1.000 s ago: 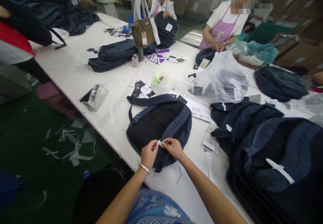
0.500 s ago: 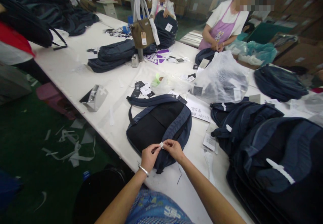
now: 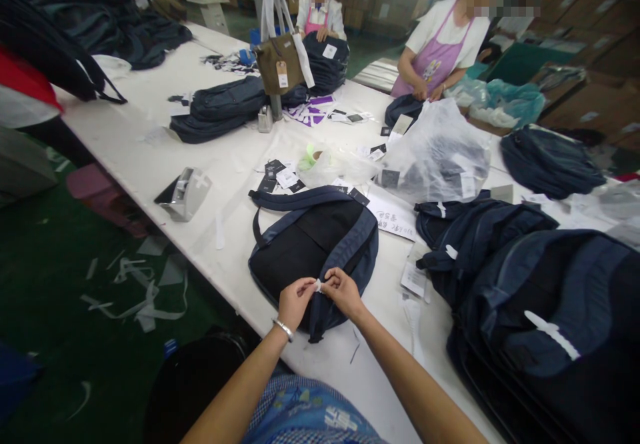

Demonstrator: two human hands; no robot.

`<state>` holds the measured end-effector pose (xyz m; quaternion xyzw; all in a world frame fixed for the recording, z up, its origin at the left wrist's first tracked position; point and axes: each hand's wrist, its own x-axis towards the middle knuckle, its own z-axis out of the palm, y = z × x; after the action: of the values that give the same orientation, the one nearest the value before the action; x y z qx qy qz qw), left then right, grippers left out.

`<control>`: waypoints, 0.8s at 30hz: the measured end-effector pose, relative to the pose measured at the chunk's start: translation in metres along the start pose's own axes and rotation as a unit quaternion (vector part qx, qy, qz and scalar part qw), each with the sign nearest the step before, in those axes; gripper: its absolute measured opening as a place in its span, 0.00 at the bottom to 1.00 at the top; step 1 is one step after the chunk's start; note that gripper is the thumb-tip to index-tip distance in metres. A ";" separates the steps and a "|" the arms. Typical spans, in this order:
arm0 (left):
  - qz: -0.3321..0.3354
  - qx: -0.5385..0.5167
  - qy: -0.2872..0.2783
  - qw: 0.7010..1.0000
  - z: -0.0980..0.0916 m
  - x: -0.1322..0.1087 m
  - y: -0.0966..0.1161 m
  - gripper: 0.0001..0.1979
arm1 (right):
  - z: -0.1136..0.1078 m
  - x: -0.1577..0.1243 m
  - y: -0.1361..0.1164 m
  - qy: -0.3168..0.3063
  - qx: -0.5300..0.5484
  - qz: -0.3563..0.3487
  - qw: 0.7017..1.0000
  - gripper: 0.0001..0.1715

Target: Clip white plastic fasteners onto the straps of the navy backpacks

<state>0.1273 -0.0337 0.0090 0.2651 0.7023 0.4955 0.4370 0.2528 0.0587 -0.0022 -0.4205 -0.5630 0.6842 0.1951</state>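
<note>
A dark navy and black backpack [image 3: 295, 244] lies on the white table in front of me, its shoulder straps facing up. Over the strap end nearest me, my left hand [image 3: 296, 303] and my right hand [image 3: 343, 293] meet in a pinch. Between their fingertips is a small white strip [image 3: 318, 285], at the backpack's strap; most of it is hidden by the fingers. Both hands are closed on this strip, thumbs against forefingers. A bracelet circles my left wrist.
More navy backpacks [image 3: 550, 311] are piled at my right, some with white strips on their straps. Black and white tags [image 3: 280, 176], a tape dispenser [image 3: 184, 194] and a plastic bag [image 3: 440, 151] lie beyond. Two people in aprons stand across the table [image 3: 150, 157]; another is at left.
My fingers have shifted slightly at the white strip, the right forefinger rising a little. The backpack stays in place on the table.
</note>
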 end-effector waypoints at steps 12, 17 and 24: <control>-0.112 -0.063 -0.060 0.990 -0.004 0.009 0.007 0.17 | -0.009 -0.001 -0.013 -0.038 -0.183 -0.101 0.977 0.04; -0.120 -0.022 -0.074 0.990 -0.006 0.013 0.012 0.14 | -0.011 0.000 -0.012 -0.052 -0.165 -0.098 0.980 0.02; 0.023 0.140 -0.027 0.990 -0.006 0.015 0.002 0.09 | 0.010 -0.024 -0.013 0.107 -0.237 -0.119 0.958 0.08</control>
<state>0.1147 -0.0239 0.0067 0.3526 0.7465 0.3953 0.4027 0.2555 0.0385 0.0185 -0.4553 -0.7309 0.4541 0.2288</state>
